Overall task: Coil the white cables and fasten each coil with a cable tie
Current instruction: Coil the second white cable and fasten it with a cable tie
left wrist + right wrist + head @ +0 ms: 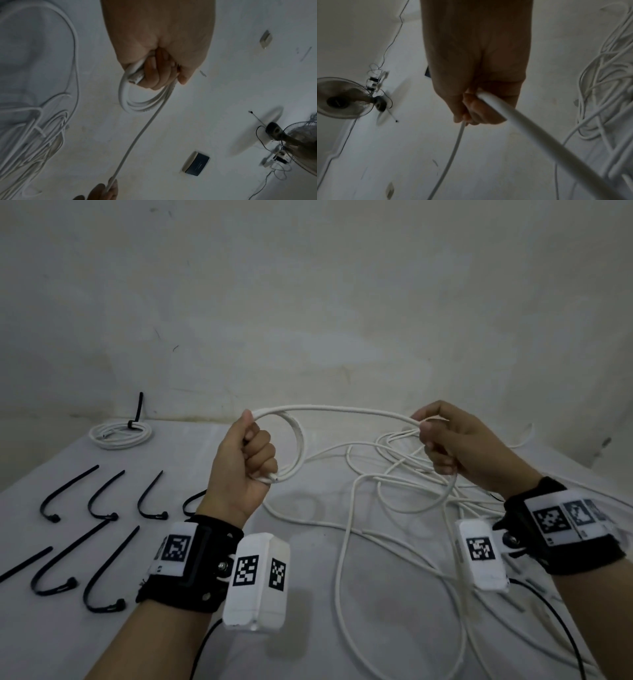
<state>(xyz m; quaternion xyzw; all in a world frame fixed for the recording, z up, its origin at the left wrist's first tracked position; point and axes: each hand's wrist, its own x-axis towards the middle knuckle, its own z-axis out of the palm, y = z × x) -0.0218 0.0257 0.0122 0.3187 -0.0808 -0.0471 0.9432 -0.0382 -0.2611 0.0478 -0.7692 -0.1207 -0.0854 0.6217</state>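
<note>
From the head view the left hand (pixel 245 465) is fisted around a small coil (pixel 291 446) of white cable (pixel 342 409), which spans to the right hand (pixel 445 440) pinching it above the loose tangle (pixel 411 491) on the table (pixel 308 628); it looks light, springy and smooth, best gripped where loops cross. In the left wrist view the fist clamps the loops beside the cut end (pixel 136 79), whose sheath print is probably too blurred to read. In the right wrist view curled fingers (pixel 476 108) let the cable run through; no label legible.

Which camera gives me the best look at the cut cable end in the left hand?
Left wrist: the cable end juts from the left hand close up. Head view shows it smaller below the fist. Right wrist misses it.
</note>
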